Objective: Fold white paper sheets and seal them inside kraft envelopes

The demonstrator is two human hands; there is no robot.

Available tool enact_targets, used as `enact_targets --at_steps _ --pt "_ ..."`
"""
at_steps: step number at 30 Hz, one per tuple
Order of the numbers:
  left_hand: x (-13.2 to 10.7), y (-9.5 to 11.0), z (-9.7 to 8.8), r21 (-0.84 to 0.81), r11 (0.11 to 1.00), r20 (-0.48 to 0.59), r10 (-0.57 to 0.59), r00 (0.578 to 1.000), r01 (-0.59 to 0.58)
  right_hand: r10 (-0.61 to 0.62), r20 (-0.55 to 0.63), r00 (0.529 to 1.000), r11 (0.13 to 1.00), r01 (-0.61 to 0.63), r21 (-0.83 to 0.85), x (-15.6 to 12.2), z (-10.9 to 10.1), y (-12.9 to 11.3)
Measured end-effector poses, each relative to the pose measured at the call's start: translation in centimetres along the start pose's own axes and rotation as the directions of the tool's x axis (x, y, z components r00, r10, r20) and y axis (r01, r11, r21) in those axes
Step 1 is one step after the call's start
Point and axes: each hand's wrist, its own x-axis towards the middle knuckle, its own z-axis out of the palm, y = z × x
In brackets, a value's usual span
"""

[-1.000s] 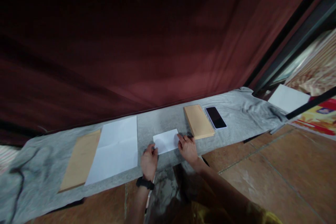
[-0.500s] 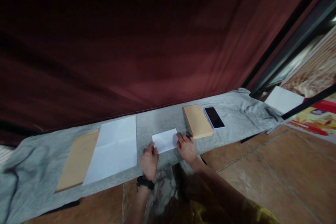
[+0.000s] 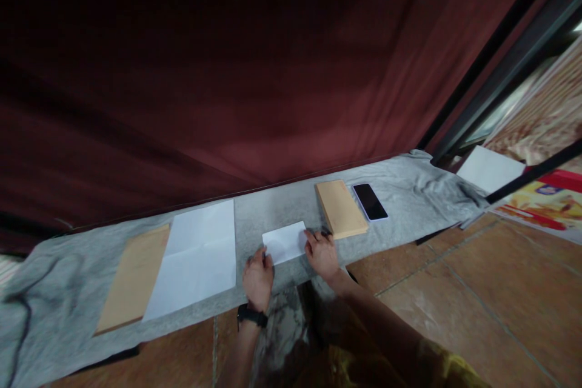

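A small white folded sheet of paper (image 3: 285, 243) lies on the grey cloth in front of me. My left hand (image 3: 258, 282), with a black watch (image 3: 251, 316) on its wrist, holds the paper's left edge between curled fingers. At the opposite edge is my right hand (image 3: 322, 253), its fingertips gripping the right side. Close beyond the right hand is a stack of brown envelopes (image 3: 342, 208). To the left of my left hand, a larger white sheet with a crease (image 3: 195, 260) lies flat, touching or overlapping another stack of brown envelopes (image 3: 134, 279).
A phone (image 3: 370, 201) lies right of the envelope stack. Grey cloth (image 3: 409, 185) covers the narrow bench, backed by a dark red curtain (image 3: 273, 103). A black metal bar (image 3: 536, 170) and a printed box (image 3: 545, 200) are at the far right, above brown floor tiles (image 3: 513, 279).
The view has shifted very slightly. Both hands stay at the two edges of the small folded paper, which has not visibly moved on the cloth.
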Motion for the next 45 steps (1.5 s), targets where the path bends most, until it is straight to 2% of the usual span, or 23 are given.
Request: enact_targets --at_steps 6,26,33,45 --pt "0.0 0.0 -0.3 -0.031 0.999 -0.008 0.028 1.000 -0.028 -0.008 -0.007 1.000 1.000 0.008 0.012 -0.1 0.0 0.1" --pt "0.1 -0.2 0.1 -0.036 0.999 0.020 0.014 1.000 -0.013 0.014 -0.011 1.000 0.999 -0.014 -0.031 1.2 0.2 0.0" --pt "-0.2 -0.1 0.2 -0.031 0.999 -0.008 0.026 1.000 -0.026 0.005 0.010 1.000 0.999 -0.004 -0.055 1.1 0.4 0.1" --pt "-0.6 0.2 0.1 0.059 0.996 -0.038 0.075 0.996 -0.073 0.000 0.029 1.000 0.996 0.002 -0.086 0.9 0.6 0.0"
